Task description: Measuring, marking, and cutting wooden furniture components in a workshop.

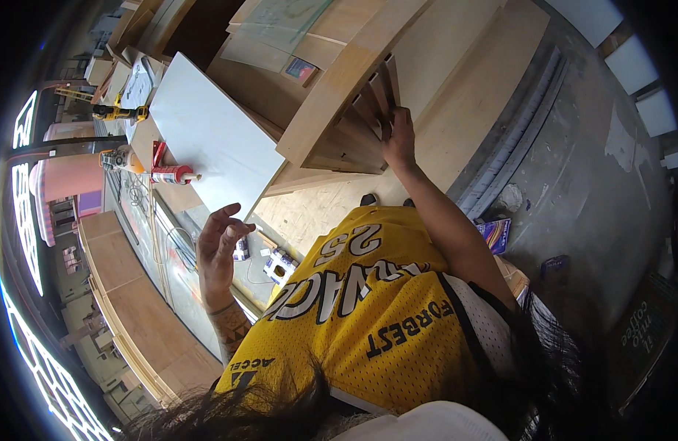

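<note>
My left hand (221, 246) is raised beside a white board (210, 136), its fingers bent but apart and nothing in them. My right arm reaches forward to a tilted wooden frame (339, 95) with several thin slats inside. There my right hand (401, 140) is closed round the end of a wooden slat (376, 92); its fingertips are partly hidden. A red caulking gun (173, 174) lies on the white board's left edge, its pale nozzle pointing at the board's middle.
A yellow and black cordless drill (120, 112) and an orange-topped power tool (122, 159) lie at the left. Glass sheets (280, 29) rest on the wood at the back. Grey pipes (512, 136) run along the floor at right, near a purple package (495, 234). A curved wooden counter (144, 301) stands lower left.
</note>
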`<state>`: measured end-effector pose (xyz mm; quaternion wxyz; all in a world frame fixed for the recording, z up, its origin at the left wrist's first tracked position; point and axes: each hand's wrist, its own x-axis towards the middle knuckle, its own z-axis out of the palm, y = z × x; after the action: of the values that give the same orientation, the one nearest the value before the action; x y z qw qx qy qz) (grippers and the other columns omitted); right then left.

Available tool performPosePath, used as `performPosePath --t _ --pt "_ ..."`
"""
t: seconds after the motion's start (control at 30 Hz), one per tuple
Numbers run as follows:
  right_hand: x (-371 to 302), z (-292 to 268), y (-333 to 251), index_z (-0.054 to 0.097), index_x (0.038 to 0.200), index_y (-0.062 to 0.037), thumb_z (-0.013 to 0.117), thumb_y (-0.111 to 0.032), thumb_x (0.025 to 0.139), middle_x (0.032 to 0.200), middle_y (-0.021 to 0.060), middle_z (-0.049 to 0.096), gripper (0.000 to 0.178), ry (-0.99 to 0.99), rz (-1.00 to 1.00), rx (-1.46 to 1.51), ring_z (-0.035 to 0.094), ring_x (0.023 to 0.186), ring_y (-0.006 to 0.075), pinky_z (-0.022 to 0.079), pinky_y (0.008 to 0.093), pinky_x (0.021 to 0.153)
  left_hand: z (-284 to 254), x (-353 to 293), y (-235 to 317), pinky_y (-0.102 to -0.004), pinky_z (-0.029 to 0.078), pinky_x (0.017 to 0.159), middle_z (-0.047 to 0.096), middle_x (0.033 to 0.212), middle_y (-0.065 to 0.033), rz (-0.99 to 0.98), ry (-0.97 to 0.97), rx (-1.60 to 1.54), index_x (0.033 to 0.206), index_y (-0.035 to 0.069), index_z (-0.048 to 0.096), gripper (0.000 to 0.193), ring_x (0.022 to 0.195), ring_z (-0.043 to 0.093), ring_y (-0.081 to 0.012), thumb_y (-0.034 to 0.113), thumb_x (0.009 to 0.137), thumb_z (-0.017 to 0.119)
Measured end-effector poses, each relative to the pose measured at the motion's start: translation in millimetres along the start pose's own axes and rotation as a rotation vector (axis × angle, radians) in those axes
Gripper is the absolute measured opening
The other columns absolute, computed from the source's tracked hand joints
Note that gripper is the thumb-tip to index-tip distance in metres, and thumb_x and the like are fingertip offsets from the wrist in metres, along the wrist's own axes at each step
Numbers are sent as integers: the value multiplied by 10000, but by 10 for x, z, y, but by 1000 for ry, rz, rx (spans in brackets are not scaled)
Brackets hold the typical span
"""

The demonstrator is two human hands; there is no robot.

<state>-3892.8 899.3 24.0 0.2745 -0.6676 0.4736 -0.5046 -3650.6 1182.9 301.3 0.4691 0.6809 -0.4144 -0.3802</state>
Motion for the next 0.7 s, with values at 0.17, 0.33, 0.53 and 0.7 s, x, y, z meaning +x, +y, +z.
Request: performPosePath --t 0.17,0.33,0.53,0.7 --pt "92 -132 12 506 1192 -11 639 40 949 1124 240 575 281 -104 -19 12 623 1038 483 520 555 845 121 56 -13 -400 580 996 702 963 -74 -21 -29 -1 1372 -93 584 585 976 712 -182 367 1036 720" --pt "142 -169 -21 496 1147 -1 631 60 942 1095 242 572 253 -105 -89 -56 641 991 489 524 554 804 190 105 21 -387 590 979 710 962 -81 -29 -71 -17 1340 -87 617 551 976 716 -186 353 1029 730" --pt "164 -199 6 495 1154 3 619 42 957 1103 250 574 237 -174 -63 -44 633 1007 495 523 563 812 195 25 -7 -386 588 981 703 972 -71 -44 -74 -42 1341 -74 624 523 979 710 -178 332 1030 730" --pt "56 -179 73 490 1182 0 636 35 951 1116 259 564 276 -56 -109 -49 595 1052 508 506 576 861 122 -114 31 -390 587 996 697 973 -70 -62 -27 42 1348 -80 619 527 971 709 -176 333 1036 718"
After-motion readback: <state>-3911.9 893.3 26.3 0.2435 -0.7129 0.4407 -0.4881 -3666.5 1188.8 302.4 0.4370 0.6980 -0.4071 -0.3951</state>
